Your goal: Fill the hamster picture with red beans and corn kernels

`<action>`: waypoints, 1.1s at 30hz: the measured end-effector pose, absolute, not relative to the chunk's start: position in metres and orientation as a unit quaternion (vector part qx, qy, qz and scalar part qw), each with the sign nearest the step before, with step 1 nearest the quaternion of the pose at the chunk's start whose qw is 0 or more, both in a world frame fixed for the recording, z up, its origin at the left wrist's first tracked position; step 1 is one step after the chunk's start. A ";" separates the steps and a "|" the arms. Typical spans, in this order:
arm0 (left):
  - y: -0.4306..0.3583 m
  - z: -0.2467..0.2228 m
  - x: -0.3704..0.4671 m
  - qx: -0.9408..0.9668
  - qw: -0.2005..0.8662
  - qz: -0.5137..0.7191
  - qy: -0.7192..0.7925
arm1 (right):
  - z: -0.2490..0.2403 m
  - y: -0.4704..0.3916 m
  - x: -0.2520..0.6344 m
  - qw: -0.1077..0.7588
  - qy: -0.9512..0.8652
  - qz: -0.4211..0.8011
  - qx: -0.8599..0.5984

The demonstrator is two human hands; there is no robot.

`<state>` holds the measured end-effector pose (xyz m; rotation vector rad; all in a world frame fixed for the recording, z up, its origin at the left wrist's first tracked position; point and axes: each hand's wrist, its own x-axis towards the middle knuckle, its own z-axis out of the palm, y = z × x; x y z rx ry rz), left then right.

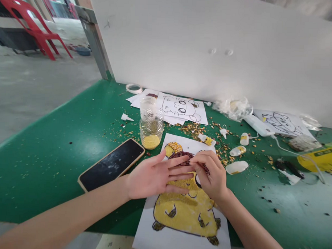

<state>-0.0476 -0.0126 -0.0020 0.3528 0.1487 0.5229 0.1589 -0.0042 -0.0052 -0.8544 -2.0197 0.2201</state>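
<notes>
My left hand (160,175) is palm up over a picture sheet, fingers stretched out and spread. Beside its fingertips, my right hand (212,173) has thumb and fingers pinched together; anything between them is too small to make out. Under both hands lies the white sheet with an animal picture (184,216), its body covered in yellow grains. Dark red seeds (184,156) cover the top of the head, partly hidden by my hands. Yellow corn kernels (175,147) fill part of one ear.
A phone (111,164) and a clear plastic bottle with yellow grains (151,133) stand left of the sheet. Scattered kernels (194,131), small glue bottles (238,151), a white cabled device (260,126) and drawn sheets (180,108) lie behind and right. A white board (213,28) borders the green table (52,164).
</notes>
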 end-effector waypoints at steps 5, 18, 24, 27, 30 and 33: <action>-0.014 -0.001 -0.047 0.173 0.952 0.243 0.069 | -0.007 -0.003 0.158 0.435 -0.841 0.067 -0.313; -0.014 -0.002 -0.045 0.194 0.951 0.233 0.059 | -0.001 -0.005 0.153 0.403 -0.836 0.061 -0.367; -0.013 -0.004 -0.046 0.195 0.951 0.233 0.065 | 0.000 -0.005 0.158 0.446 -0.811 0.069 -0.373; -0.014 -0.003 -0.046 0.219 0.945 0.233 0.067 | -0.001 -0.006 0.158 0.443 -0.825 0.075 -0.342; -0.016 0.000 -0.044 0.259 0.935 0.230 0.071 | -0.003 -0.007 0.156 0.425 -0.843 0.087 -0.318; -0.017 0.002 -0.043 0.309 0.920 0.228 0.076 | -0.002 -0.008 0.150 0.404 -0.850 0.102 -0.322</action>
